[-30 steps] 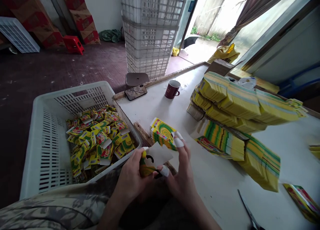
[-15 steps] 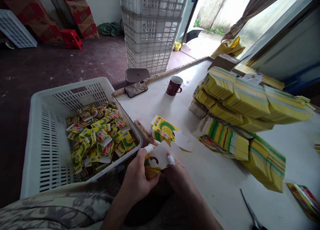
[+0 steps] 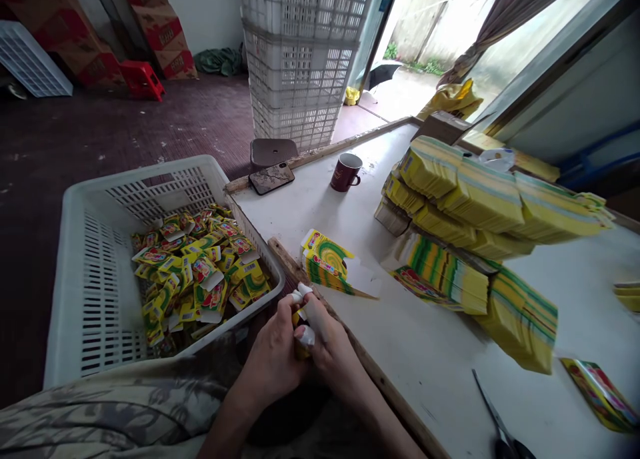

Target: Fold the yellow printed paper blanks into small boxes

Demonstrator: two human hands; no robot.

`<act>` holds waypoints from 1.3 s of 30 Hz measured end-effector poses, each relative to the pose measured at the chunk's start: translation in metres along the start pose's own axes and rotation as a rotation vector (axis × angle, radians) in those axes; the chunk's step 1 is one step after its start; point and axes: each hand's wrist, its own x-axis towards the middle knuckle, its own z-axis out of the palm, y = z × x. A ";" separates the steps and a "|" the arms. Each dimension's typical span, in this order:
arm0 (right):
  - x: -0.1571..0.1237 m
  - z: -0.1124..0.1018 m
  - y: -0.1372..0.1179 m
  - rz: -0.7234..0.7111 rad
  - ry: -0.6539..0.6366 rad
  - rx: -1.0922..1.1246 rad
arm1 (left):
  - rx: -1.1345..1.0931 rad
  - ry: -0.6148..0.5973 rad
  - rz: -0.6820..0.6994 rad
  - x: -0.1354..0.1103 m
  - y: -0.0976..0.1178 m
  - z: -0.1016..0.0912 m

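Both hands meet just off the near edge of the white table (image 3: 450,372). My left hand (image 3: 273,356) and my right hand (image 3: 327,349), with white tape on its fingertips, are closed together on a small yellow carton (image 3: 299,332) that is almost hidden between them. A small pile of flat yellow-green cartons (image 3: 325,262) lies on the table just beyond my fingers. To the left stands a white plastic crate (image 3: 85,259) holding several folded cartons (image 3: 200,269).
Big stacks of flat cartons (image 3: 480,226) fill the table's right side. A dark red mug (image 3: 345,172) and a phone (image 3: 271,178) sit at the far edge. Scissors (image 3: 500,426) lie near the front right. White crates (image 3: 300,59) are stacked behind.
The white flap of the carton has been folded in and my hands have closed tightly round it, drawing it down toward me. My right hand left the pile on the table.
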 end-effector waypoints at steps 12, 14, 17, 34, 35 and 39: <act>0.000 -0.031 0.030 -0.170 0.320 -0.296 | -0.416 0.339 -0.325 0.009 -0.013 -0.006; 0.001 -0.034 0.030 -0.270 0.245 -0.363 | -0.663 0.350 -0.327 0.011 -0.014 -0.010; 0.001 -0.034 0.028 -0.348 0.119 -0.466 | -0.830 0.440 -0.351 0.013 -0.011 -0.014; 0.007 -0.048 0.025 -0.351 -0.163 -0.443 | -0.942 0.565 -0.374 0.015 -0.011 -0.015; 0.007 -0.048 0.025 -0.348 -0.156 -0.435 | -0.948 0.558 -0.379 0.015 -0.011 -0.015; 0.006 -0.049 0.024 -0.316 -0.113 -0.427 | -0.980 0.550 -0.391 0.013 -0.009 -0.014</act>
